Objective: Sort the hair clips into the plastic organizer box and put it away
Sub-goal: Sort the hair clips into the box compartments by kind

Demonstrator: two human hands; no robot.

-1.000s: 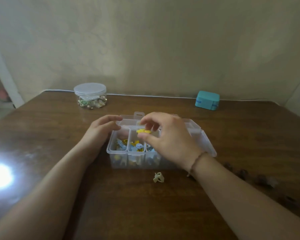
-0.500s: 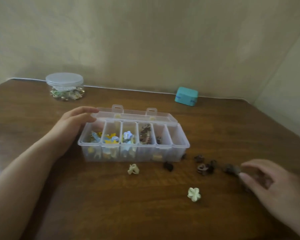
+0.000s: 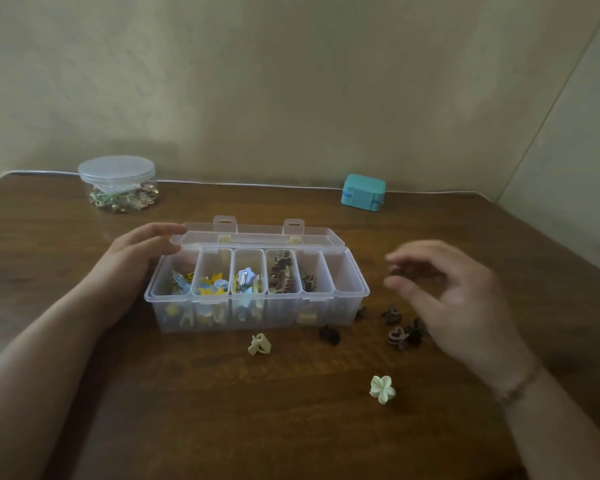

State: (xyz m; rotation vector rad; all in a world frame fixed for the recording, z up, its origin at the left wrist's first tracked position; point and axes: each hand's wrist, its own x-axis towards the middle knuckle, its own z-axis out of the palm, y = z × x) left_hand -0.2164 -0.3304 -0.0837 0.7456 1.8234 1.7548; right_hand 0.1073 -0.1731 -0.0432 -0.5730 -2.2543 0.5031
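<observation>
Hair clips, brown ones (image 3: 400, 336), lie loose on the table (image 3: 291, 427) right under the right hand (image 3: 465, 299), which pinches a small dark clip (image 3: 397, 270) between thumb and fingertips. Left hand (image 3: 132, 258) rests flat-fingered against the open organizer box (image 3: 257, 299), fingers touching its lid's left end.

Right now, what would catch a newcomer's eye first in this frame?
The clear organizer box at table centre, lid open, its left compartments bright with blue and yellow clips; the left hand steadies its left end. To its right, the right hand pinches a small brown clip above loose brown clips.
</observation>
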